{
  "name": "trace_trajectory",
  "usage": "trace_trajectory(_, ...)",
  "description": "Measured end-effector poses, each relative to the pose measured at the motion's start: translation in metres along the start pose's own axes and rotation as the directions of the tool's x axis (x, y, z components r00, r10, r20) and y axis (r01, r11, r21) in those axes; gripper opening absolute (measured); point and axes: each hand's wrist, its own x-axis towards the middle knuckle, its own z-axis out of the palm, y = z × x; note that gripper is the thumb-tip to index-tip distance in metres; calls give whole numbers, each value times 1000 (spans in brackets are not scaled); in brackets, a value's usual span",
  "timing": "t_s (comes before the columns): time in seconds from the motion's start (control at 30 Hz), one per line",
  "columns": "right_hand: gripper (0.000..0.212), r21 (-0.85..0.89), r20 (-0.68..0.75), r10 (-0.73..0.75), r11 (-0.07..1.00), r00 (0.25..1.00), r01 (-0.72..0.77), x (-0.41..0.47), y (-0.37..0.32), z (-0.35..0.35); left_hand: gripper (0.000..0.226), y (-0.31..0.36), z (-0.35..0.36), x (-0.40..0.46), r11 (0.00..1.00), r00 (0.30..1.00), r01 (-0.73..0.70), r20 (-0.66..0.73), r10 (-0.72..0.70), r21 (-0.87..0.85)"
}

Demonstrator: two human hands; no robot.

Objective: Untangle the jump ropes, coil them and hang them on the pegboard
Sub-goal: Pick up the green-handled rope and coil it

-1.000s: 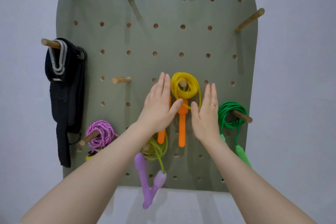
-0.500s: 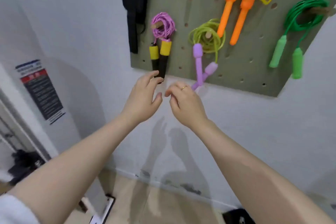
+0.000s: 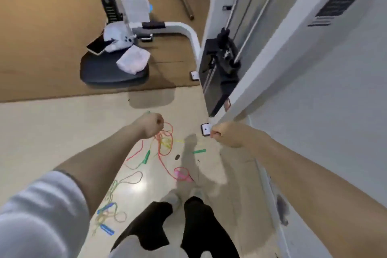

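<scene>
- The left hand [image 3: 151,124] is seen at mid-frame, curled into a loose fist; whether anything is held in it can't be told, pretty blurry there.
- The right hand [image 3: 227,136] is out to the right of centre, also curled shut with the knuckles facing away, and nothing can be made out in it. The two hands are kept well apart.
- A white sleeve [image 3: 37,211] is seen on the left arm at lower left; the right forearm is bare.
- Just below and between the hands, a tangle of jump ropes [image 3: 164,144] is spread on the pale floor [image 3: 52,132]: red/orange loops, a bit of yellow, green handles [image 3: 147,156], one more green handle [image 3: 199,151] lying off to the right, and a pink loop [image 3: 182,174] lower down.
- A second tangle [image 3: 111,209] is found at lower left of centre, yellowish cord with blue handles [image 3: 107,229].
- Dark trouser legs [image 3: 192,226] are seen at bottom centre, standing just beside the ropes.
- A small white-and-black object [image 3: 205,129] is lying on the floor right by the right hand.
- Upper left is taken up by a brown mat [image 3: 41,37] with a black seat pad [image 3: 104,71], white cloths [image 3: 134,62] and a phone [image 3: 98,45] piled on it.
- A white gym machine frame [image 3: 261,58] with a black weight stack [image 3: 219,69] is stood at upper right, next to a plain wall [image 3: 335,121].
</scene>
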Motion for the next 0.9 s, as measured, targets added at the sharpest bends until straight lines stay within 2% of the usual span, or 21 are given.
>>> trace_trajectory(0.07, 27, -56, 71, -82, 995, 994, 86, 35, -22, 5, 31, -45, 17, -20, 977, 983, 181, 11, -181, -114)
trace_trajectory(0.13, 30, -92, 127, -155, 982, 980, 167, 69, -44, 16, 29, -80, 35, -43, 911, 944, 325, 31, -328, -254)
trace_trajectory(0.23, 30, -119, 249, -184, 968, 951, 219, 110, -71, 47, 27, -118, 68, -71, 771, 878, 454, 75, -473, -446)
trace_trajectory(0.3, 29, -178, 353, -178, 951, 918, 253, 134, -86, 73, 27, -138, 91, -84, 694, 846, 500, 120, -520, -517)
trace_trajectory(0.47, 20, -290, 549, -111, 904, 829, 313, 188, -131, 135, 26, -194, 138, -108, 509, 781, 571, 235, -579, -644)
trace_trajectory(0.57, 26, -244, 542, -117, 926, 832, 289, 221, -168, 170, 22, -239, 156, -109, 432, 742, 595, 259, -618, -678)
trace_trajectory(0.67, 16, -102, 464, -154, 969, 872, 225, 264, -194, 214, 22, -282, 176, -89, 385, 718, 588, 240, -653, -712)
trace_trajectory(0.73, 16, -57, 438, -122, 985, 891, 163, 292, -195, 250, 20, -305, 195, -65, 333, 708, 565, 236, -666, -755)
trace_trajectory(0.8, 20, -75, 465, -53, 992, 884, 99, 320, -182, 286, 18, -322, 220, -31, 291, 707, 533, 230, -669, -794)
trace_trajectory(0.9, 30, -185, 477, -12, 976, 879, 114, 373, -154, 337, 21, -350, 267, 32, 317, 723, 502, 190, -664, -804)
